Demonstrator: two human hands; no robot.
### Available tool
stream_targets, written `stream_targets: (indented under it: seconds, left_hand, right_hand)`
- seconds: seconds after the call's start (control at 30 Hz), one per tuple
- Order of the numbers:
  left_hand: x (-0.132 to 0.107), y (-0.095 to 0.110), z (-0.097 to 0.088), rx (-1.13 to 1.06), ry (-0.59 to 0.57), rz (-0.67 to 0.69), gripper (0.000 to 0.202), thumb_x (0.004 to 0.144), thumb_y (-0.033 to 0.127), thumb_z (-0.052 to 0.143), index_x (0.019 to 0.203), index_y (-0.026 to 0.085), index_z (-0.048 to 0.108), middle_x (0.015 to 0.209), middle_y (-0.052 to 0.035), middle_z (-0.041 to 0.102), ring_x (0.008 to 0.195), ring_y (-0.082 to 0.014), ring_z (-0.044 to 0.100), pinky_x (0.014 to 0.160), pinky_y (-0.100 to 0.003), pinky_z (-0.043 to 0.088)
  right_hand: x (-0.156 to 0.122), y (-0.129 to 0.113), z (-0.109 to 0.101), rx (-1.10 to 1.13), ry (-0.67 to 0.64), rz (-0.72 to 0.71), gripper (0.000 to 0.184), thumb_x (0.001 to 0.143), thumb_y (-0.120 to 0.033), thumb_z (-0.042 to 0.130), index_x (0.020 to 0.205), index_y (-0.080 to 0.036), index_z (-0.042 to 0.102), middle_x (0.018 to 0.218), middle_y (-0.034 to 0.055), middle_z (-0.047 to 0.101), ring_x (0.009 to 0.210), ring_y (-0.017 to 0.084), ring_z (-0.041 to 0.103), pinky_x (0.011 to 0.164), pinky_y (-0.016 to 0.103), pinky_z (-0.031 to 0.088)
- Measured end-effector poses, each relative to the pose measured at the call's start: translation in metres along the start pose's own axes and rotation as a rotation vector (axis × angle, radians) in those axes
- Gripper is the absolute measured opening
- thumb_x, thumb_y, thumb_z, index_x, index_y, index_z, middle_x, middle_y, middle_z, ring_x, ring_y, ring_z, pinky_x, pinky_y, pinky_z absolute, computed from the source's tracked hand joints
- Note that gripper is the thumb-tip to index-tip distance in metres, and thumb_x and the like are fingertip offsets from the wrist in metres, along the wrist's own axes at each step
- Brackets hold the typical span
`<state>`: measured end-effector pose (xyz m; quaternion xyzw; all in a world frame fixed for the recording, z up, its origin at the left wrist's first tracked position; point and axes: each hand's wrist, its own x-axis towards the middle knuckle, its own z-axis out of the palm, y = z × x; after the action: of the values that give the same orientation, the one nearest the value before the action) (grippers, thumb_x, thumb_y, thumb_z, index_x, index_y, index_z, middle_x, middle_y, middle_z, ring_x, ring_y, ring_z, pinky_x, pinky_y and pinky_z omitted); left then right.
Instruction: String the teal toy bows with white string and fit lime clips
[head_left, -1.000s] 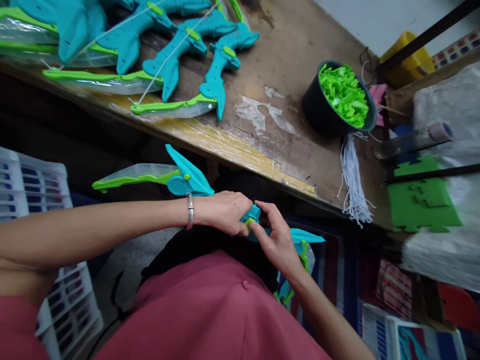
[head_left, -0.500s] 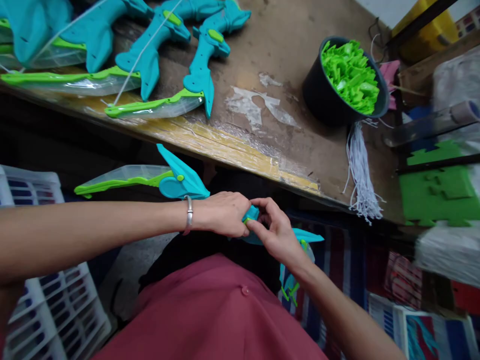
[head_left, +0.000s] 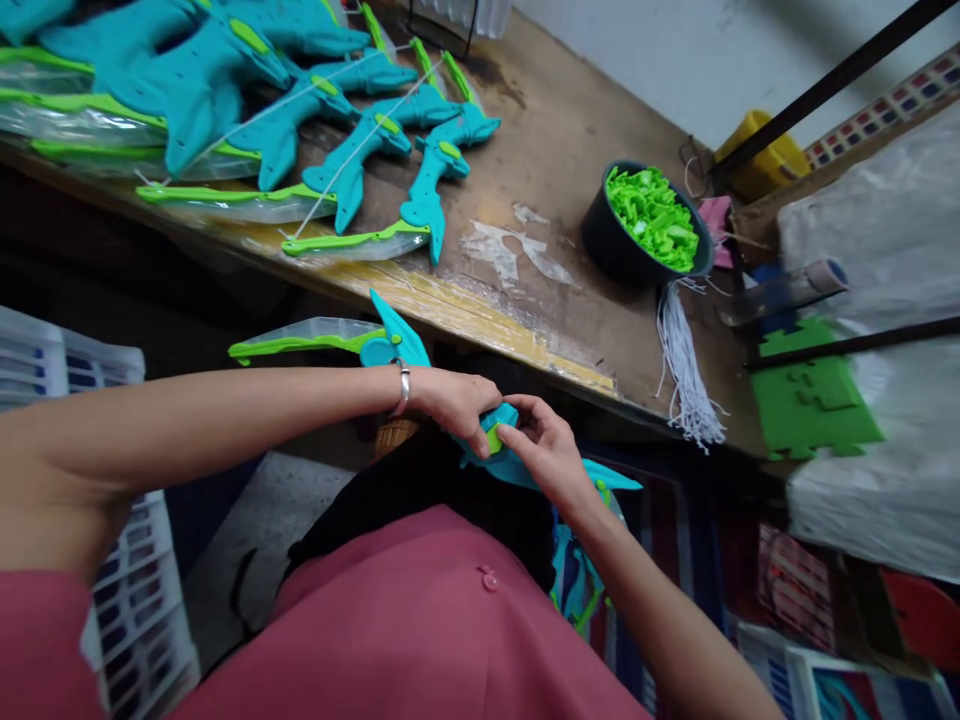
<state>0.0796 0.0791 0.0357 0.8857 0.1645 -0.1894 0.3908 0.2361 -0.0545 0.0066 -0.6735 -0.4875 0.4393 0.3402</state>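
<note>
Head view. Worn wooden workbench [head_left: 570, 330], far side: strung toy bows [head_left: 352, 170], apparently finished; black tub [head_left: 626, 262] of green pieces; white cords [head_left: 682, 370]. Near, over the lap: left hand [head_left: 454, 400] clasps a teal bow [head_left: 390, 345], no cord visible; right hand [head_left: 551, 455] pinches a green clip [head_left: 493, 438] at its grip, seemingly mid-assembly.

The toy bow [head_left: 390, 345] has its middle covered by the left grip [head_left: 454, 405] and the right grip [head_left: 551, 455], so how the small green piece [head_left: 493, 438] sits on it cannot be told. Its lower limb goes behind the right forearm. Up and left of that bow, the pile of bows [head_left: 195, 90] on the surface [head_left: 570, 130] is cut by the picture's edge. Up and right of it, the green bits in the black pot [head_left: 600, 250] are too small to make out, perhaps clips.
</note>
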Motion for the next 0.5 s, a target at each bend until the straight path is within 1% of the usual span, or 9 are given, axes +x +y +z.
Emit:
stream_targets:
  seconds: [0.07, 0.13, 0.23, 0.3, 0.4, 0.5]
  left_hand:
    - [-0.001, 0.005, -0.002, 0.039, -0.013, -0.008, 0.045, 0.080, 0.049, 0.071, 0.107, 0.014, 0.069, 0.108, -0.0128, 0.075, 0.094, -0.0260, 0.071, 0.069, -0.027, 0.049]
    - [-0.004, 0.013, -0.001, 0.092, -0.001, -0.035, 0.044, 0.082, 0.047, 0.070, 0.110, 0.013, 0.069, 0.111, -0.0156, 0.075, 0.098, -0.0291, 0.072, 0.073, -0.030, 0.051]
    - [-0.007, 0.024, 0.006, 0.149, 0.068, -0.098, 0.050, 0.083, 0.051, 0.068, 0.114, 0.012, 0.070, 0.113, -0.0216, 0.075, 0.103, -0.0361, 0.073, 0.078, -0.036, 0.055]
    - [-0.007, 0.027, 0.012, 0.139, 0.101, -0.133, 0.052, 0.083, 0.054, 0.066, 0.113, 0.012, 0.070, 0.111, -0.0234, 0.075, 0.103, -0.0385, 0.073, 0.080, -0.039, 0.056]
    - [-0.005, 0.026, 0.016, 0.095, 0.107, -0.163, 0.052, 0.080, 0.055, 0.067, 0.110, 0.014, 0.072, 0.106, -0.0216, 0.077, 0.101, -0.0380, 0.074, 0.079, -0.038, 0.057]
    - [0.000, 0.024, 0.015, 0.058, 0.100, -0.166, 0.049, 0.077, 0.053, 0.068, 0.108, 0.016, 0.072, 0.102, -0.0187, 0.077, 0.099, -0.0370, 0.074, 0.078, -0.037, 0.056]
  right_hand:
    - [0.000, 0.001, 0.001, -0.006, 0.002, -0.012, 0.045, 0.079, -0.041, 0.072, 0.117, -0.020, 0.061, 0.097, 0.0050, 0.069, 0.082, 0.020, 0.065, 0.077, 0.036, 0.057]
    - [-0.002, 0.001, -0.001, -0.028, 0.003, -0.029, 0.043, 0.080, -0.041, 0.072, 0.117, -0.020, 0.061, 0.100, 0.0056, 0.069, 0.082, 0.019, 0.065, 0.076, 0.035, 0.057]
    - [-0.006, 0.002, -0.008, -0.071, -0.035, -0.044, 0.042, 0.082, -0.039, 0.071, 0.118, -0.021, 0.060, 0.101, 0.0051, 0.068, 0.080, 0.018, 0.064, 0.072, 0.033, 0.056]
    - [-0.007, 0.003, -0.013, -0.092, -0.087, -0.045, 0.043, 0.083, -0.038, 0.071, 0.120, -0.021, 0.060, 0.099, 0.0043, 0.067, 0.079, 0.018, 0.063, 0.069, 0.032, 0.056]
    - [-0.004, 0.002, -0.020, -0.141, -0.160, -0.066, 0.043, 0.083, -0.036, 0.070, 0.122, -0.021, 0.060, 0.098, 0.0034, 0.065, 0.079, 0.017, 0.062, 0.066, 0.030, 0.053]
    - [0.002, -0.002, -0.021, -0.236, -0.176, -0.113, 0.036, 0.081, -0.032, 0.069, 0.114, -0.019, 0.064, 0.095, 0.0028, 0.061, 0.076, 0.016, 0.058, 0.064, 0.029, 0.049]
